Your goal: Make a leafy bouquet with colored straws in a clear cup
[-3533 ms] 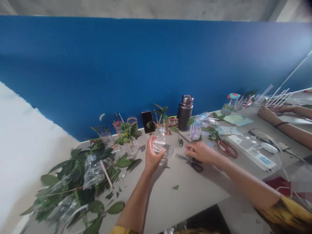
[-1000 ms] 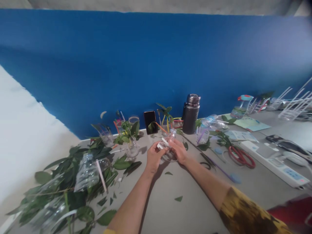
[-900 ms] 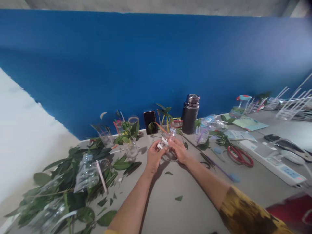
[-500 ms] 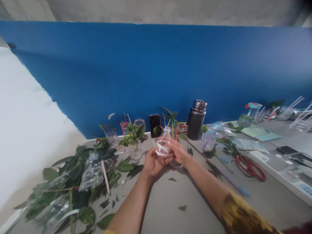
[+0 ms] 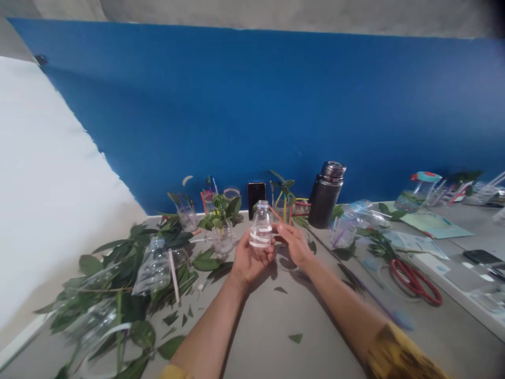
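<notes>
A clear plastic bottle top (image 5: 261, 223) stands upright above the table with its narrow neck up. White strip (image 5: 260, 244) runs round its lower part in bands. My left hand (image 5: 252, 259) is closed round the bottle's base from the left and below. Just right of the bottle, my right hand (image 5: 294, 243) has its fingers pinched together on what looks like the loose end of the white strip. Right behind are a black phone (image 5: 256, 193) leaning on the wall and a cup with leafy sprigs and coloured straws (image 5: 284, 208).
Leafy branches (image 5: 134, 273) and cut clear bottles (image 5: 152, 271) crowd the left side. A dark thermos (image 5: 325, 197) stands at the back. Red-handled scissors (image 5: 416, 281), a cup (image 5: 342, 232) and a power strip (image 5: 453, 279) lie to the right. Leaf scraps (image 5: 295, 338) dot the front.
My right hand has moved off the bottle's side to the right, with the white strip stretched between. The bottle has shifted slightly left in view, still in my left hand.
</notes>
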Tool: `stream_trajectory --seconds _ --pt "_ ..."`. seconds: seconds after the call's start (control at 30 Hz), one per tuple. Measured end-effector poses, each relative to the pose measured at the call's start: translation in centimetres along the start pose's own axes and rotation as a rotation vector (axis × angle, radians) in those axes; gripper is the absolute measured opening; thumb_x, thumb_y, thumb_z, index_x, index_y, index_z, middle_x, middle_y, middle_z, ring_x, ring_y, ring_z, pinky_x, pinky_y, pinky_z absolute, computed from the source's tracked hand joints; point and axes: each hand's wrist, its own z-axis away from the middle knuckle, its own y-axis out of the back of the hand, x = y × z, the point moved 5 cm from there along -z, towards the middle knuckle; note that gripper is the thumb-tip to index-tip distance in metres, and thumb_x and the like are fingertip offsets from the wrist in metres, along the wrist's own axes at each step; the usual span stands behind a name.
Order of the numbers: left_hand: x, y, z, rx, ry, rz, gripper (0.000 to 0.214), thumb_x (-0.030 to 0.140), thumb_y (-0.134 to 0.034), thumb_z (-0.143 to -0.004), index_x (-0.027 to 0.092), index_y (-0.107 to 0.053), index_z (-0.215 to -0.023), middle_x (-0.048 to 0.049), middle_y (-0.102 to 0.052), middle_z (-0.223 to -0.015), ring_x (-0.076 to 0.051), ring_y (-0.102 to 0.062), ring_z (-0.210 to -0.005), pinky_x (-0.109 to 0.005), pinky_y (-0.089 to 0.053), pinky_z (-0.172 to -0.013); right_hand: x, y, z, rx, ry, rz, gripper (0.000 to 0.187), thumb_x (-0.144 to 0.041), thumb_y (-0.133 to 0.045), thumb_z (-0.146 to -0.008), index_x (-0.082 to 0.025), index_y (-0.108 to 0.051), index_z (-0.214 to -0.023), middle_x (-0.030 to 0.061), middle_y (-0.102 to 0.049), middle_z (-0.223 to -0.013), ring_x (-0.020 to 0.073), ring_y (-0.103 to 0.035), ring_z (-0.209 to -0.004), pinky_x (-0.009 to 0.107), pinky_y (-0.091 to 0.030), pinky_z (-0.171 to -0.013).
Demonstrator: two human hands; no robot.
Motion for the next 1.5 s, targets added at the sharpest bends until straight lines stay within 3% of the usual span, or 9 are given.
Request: stream_trajectory --seconds 0.13,0.23,0.4,0.53,0.6,0.73,0.9,1.2,1.5 --pt "-0.5 0.0 -0.1 -0.040 0.048 -0.019 0.064 0.062 -0.040 -0.107 0.009 -0.073 -0.094 -0.0127 -0.073 -0.072 -0.017 -0.064 -0.048 -0.030 -0.055 -0.051 0.5 -0.8 0.5 -0.156 -0.129 -0.140 0.057 -0.057 -0.085 -0.081 -0.020 -0.078 -0.123 0.0009 -0.068 -0.069 0.0174 -0.063 -0.059 0.033 -0.057 -0.059" --pt "-1.3 0.2 -0.5 0.002 0.088 -0.094 0.065 0.065 -0.043 -0.106 0.009 -0.073 -0.095 -0.0129 -0.073 -0.072 -0.020 -0.068 -0.054 -0.031 -0.057 -0.053 0.1 -1.4 0.7 -0.232 -0.194 -0.205 0.061 -0.058 -0.086 -0.079 -0.018 -0.076 -0.125 -0.0013 -0.064 -0.063 0.0141 -0.055 -0.048 0.029 -0.049 -0.048" --pt "-0.2 0.5 -0.7 0.146 -0.186 -0.142 0.039 0.047 -0.063 -0.102 0.012 -0.073 -0.117 -0.0117 -0.080 -0.100 -0.021 -0.076 -0.082 -0.031 -0.064 -0.070 -1.0 -0.9 0.3 -0.144 -0.102 -0.218 0.047 -0.054 -0.087 -0.074 -0.019 -0.082 -0.105 0.0063 -0.078 -0.088 0.0203 -0.070 -0.076 0.032 -0.057 -0.072" --pt "0.3 -0.1 -0.2 0.094 -0.287 -0.253 0.042 0.040 -0.086 -0.083 0.014 -0.074 -0.114 -0.0114 -0.080 -0.109 -0.022 -0.076 -0.093 -0.034 -0.064 -0.082 -0.2 -0.3 -0.1 -0.079 -0.136 -0.117 0.046 -0.054 -0.080 -0.075 -0.021 -0.081 -0.106 0.0082 -0.081 -0.098 0.0251 -0.074 -0.087 0.035 -0.058 -0.078" --pt "0.6 0.0 -0.2 0.110 -0.327 -0.352 0.050 0.040 -0.091 -0.076 0.017 -0.073 -0.116 -0.0100 -0.079 -0.106 -0.022 -0.075 -0.089 -0.034 -0.062 -0.079 -0.1 0.5 -0.3 0.058 -0.084 0.029 0.045 -0.054 -0.077 -0.076 -0.021 -0.080 -0.106 0.0084 -0.081 -0.099 0.0252 -0.074 -0.088 0.036 -0.058 -0.079" --pt "1.8 1.2 -0.5 0.283 -0.473 -0.594 0.065 0.032 -0.097 -0.061 0.023 -0.071 -0.120 -0.0048 -0.079 -0.101 -0.020 -0.074 -0.086 -0.035 -0.060 -0.082 -1.1 1.5 -0.2 0.291 0.083 0.430 0.032 -0.049 -0.075 -0.074 -0.020 -0.078 -0.086 0.0083 -0.080 -0.089 0.0242 -0.072 -0.081 0.035 -0.056 -0.074" --pt "2.5 1.4 -0.6 0.352 -0.641 -0.838 0.063 0.030 -0.093 -0.061 0.022 -0.071 -0.120 -0.0061 -0.079 -0.113 -0.023 -0.075 -0.102 -0.041 -0.058 -0.099 -1.7 1.0 0.2 0.300 0.124 0.561 0.026 -0.046 -0.071 -0.078 -0.021 -0.080 -0.085 0.0070 -0.082 -0.085 0.0231 -0.073 -0.076 0.033 -0.056 -0.071" --pt "2.5 2.0 -0.2 0.479 -0.840 -1.169 0.065 0.035 -0.091 -0.067 0.020 -0.068 -0.126 -0.0115 -0.074 -0.126 -0.030 -0.069 -0.120 -0.048 -0.052 -0.109 -1.8 0.6 0.3 0.221 0.085 0.652 0.027 -0.040 -0.069 -0.081 -0.023 -0.084 -0.095 0.0063 -0.084 -0.091 0.0268 -0.079 -0.083 0.037 -0.059 -0.081" --pt "2.1 1.8 0.0 0.517 -0.844 -1.145 0.061 0.032 -0.093 -0.066 0.021 -0.070 -0.121 -0.0105 -0.072 -0.122 -0.029 -0.067 -0.117 -0.047 -0.048 -0.111 -1.3 1.0 0.2 0.254 0.024 0.616 0.026 -0.041 -0.071 -0.077 -0.022 -0.083 -0.089 0.0054 -0.083 -0.085 0.0263 -0.077 -0.078 0.036 -0.057 -0.076"
